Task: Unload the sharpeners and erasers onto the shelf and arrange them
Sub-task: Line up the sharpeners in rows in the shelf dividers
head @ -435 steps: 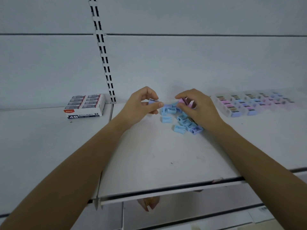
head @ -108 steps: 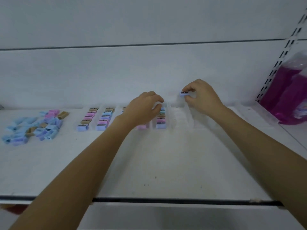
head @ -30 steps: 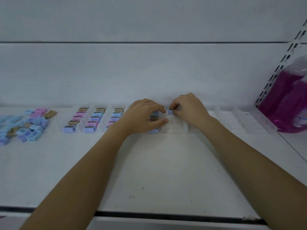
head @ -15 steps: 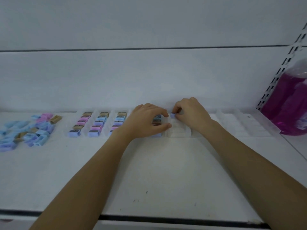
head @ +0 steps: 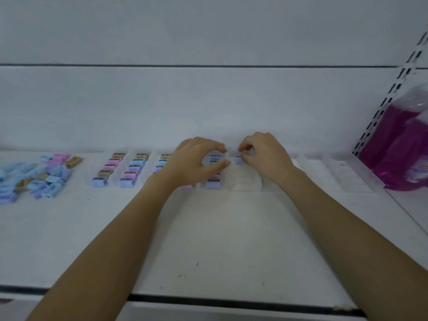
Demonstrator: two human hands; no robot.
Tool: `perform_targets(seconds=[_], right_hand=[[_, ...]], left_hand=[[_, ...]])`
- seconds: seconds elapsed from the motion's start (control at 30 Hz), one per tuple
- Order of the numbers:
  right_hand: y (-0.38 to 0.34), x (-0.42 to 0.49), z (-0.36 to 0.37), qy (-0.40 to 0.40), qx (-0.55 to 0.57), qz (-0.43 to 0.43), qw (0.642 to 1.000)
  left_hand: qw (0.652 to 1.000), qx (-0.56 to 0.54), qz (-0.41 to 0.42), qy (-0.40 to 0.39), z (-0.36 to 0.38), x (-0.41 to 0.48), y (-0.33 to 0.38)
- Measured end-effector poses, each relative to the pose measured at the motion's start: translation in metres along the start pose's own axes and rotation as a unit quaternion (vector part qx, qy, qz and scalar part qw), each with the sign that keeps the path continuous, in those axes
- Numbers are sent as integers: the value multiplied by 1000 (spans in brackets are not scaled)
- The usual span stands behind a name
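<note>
The right hand (head: 266, 156) has its grip closed small: thumb and forefinger tips nip a lilac sharpener (head: 239, 159) by its short ends and hold it low at the far end of an unfilled lane of the clear tray (head: 319, 172), which lies along the back of the shelf (head: 208, 239). Just left of that grip, the left hand (head: 196, 161) arches thumb and forefinger in a ring over the last filled lane (head: 214, 179). Whether that grip has hold of anything, I cannot tell.

The sharpener looks light, hard and smooth, with little to catch a fingertip, so a nip across its flat sides seems safest. The thin tray would probably skid or flex under a push, and so wants steadying.

A few seconds ago the right grip held the same piece raised clear of the tray; it has since come down into the lane, and in the last half second has barely moved. The left hand has stayed put. Well left of both grips, the loose pile (head: 34, 179) waits unsorted.
</note>
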State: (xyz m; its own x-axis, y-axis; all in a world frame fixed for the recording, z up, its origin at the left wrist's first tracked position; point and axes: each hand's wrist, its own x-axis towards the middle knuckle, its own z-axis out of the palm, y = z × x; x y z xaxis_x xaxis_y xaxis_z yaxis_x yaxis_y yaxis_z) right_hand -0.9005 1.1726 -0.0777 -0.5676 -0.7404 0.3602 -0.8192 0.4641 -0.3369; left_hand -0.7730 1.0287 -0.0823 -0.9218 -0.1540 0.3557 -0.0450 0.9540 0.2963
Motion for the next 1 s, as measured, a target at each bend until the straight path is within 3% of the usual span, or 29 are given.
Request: perform_targets(seconds=[0.27,0.43,0.63,0.8,1.0], right_hand=[[-3,6,-24,58,54,5,997],[-64,8,-21,16,38,-76,996],[-183,4,23,-64,18,-185,981],[-268,7,69,-92,31,-210,973],[-332,30,108,-151,18,-197,969]], left_hand=[[994,-8,-76,83,-32,-8,-14],[992,65,-57,90,-84,-28,-43],[983,138,-101,63,-159,-95,-106],[982,125,-139,31,-211,-170,-172],[973,104,-194,-70,-228,-227,-234]])
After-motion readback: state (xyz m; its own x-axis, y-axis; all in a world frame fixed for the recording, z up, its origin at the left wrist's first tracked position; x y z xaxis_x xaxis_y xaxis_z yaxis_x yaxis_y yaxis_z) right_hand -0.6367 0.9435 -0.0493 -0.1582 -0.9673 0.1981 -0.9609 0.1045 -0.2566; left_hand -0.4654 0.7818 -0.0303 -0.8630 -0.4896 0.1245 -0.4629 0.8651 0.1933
